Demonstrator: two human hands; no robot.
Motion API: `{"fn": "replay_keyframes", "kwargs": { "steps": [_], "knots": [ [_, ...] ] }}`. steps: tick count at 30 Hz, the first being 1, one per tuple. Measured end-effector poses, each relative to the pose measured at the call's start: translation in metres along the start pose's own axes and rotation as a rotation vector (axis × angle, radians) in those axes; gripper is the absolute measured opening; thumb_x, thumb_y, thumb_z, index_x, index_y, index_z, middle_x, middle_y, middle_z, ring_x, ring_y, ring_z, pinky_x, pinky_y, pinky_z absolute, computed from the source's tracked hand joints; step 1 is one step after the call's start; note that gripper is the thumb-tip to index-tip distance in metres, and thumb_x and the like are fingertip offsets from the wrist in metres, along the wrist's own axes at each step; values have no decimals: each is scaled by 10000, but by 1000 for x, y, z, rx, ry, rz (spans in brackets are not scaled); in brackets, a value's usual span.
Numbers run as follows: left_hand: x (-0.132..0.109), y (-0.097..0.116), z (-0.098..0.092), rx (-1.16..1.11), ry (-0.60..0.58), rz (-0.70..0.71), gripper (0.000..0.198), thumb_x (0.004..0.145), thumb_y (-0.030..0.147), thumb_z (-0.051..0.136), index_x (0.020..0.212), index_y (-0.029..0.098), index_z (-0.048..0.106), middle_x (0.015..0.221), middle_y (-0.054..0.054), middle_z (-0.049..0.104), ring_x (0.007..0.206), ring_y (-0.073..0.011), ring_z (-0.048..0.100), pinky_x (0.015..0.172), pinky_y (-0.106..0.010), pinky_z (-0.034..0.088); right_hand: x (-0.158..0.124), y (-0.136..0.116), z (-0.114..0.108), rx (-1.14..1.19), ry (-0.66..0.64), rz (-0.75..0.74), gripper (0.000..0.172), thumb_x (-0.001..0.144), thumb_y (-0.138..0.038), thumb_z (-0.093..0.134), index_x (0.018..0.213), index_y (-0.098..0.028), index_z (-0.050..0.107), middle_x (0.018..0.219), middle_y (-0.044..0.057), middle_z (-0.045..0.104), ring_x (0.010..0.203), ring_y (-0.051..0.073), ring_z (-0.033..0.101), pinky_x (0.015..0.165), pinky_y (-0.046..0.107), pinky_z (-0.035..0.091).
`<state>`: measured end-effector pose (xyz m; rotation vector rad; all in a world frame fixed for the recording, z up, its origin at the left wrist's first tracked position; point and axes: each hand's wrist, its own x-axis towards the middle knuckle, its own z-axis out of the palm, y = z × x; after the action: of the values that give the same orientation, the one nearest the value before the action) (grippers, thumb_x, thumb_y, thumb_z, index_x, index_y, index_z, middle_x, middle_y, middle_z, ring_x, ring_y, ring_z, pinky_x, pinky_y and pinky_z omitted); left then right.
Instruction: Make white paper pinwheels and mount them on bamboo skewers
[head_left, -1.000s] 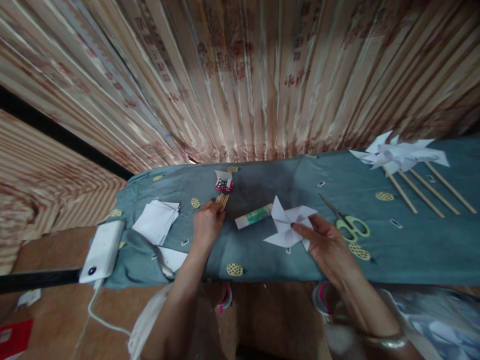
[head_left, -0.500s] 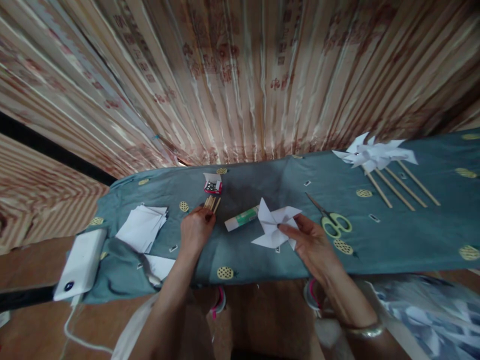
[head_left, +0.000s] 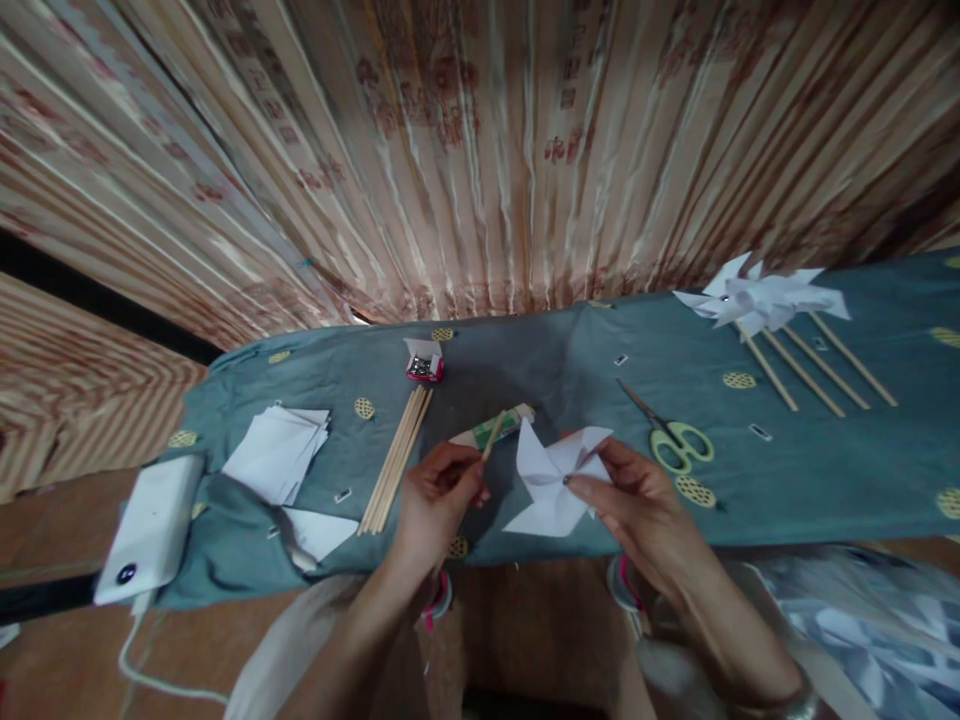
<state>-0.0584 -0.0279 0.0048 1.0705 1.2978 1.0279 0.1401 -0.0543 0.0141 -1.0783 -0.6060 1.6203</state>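
My left hand is closed around a thin wooden stick whose tip points up and right toward a folded white paper pinwheel. My right hand pinches that pinwheel at its centre, just above the near edge of the table. A glue stick with a green label lies right behind the stick. To the left of my left hand, a bundle of wooden sticks lies on the teal cloth.
Green-handled scissors lie right of the pinwheel. Finished pinwheels on sticks rest at the far right. A stack of white paper squares, a small red pin box and a white power bank sit at left. Curtain behind.
My left hand left the stick bundle and came right with one stick toward the pinwheel. The bundle now lies uncovered. My right hand kept its hold on the pinwheel.
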Motion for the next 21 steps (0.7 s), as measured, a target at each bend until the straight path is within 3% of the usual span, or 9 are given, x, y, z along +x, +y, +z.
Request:
{"fn": "replay_keyframes", "kwargs": {
  "steps": [4, 7, 13, 17, 21],
  "knots": [
    [-13, -25, 26, -327, -103, -284, 279, 650, 378, 778, 708, 127, 671, 494, 25, 568, 421, -58, 446, 464, -183, 350, -8, 3, 4, -49, -8, -43, 363, 615, -254, 846, 950, -240, 708, 853, 5, 765, 720, 162, 721, 654, 240, 582],
    [-23, -30, 35, -470, -174, -452, 317, 573, 364, 837, 722, 114, 712, 560, -15, 639, 461, -81, 502, 495, -202, 376, -18, 6, 3, -194, 11, -122, 345, 680, -270, 809, 1001, -235, 688, 950, 31, 765, 770, 172, 729, 649, 237, 590],
    [-34, -15, 43, -632, -254, -622, 275, 487, 283, 897, 618, 117, 721, 526, -16, 628, 454, -62, 483, 484, -184, 357, -41, 4, -5, -916, 220, -518, 292, 803, -270, 699, 1093, -268, 659, 904, 13, 769, 753, 180, 741, 690, 247, 616],
    [-36, -17, 47, -636, -249, -675, 306, 477, 314, 911, 599, 118, 710, 486, 6, 590, 424, -42, 456, 451, -164, 350, -49, -1, -13, -1162, 155, -773, 330, 893, -251, 581, 1222, -272, 572, 927, 14, 770, 792, 182, 748, 726, 241, 618],
    [-36, -21, 49, -630, -255, -724, 355, 441, 343, 926, 638, 129, 721, 481, 8, 592, 427, -56, 494, 440, -155, 365, -52, -6, -25, -1367, 27, -833, 334, 911, -237, 529, 1242, -195, 542, 955, 57, 764, 823, 195, 748, 747, 244, 614]
  ]
}}
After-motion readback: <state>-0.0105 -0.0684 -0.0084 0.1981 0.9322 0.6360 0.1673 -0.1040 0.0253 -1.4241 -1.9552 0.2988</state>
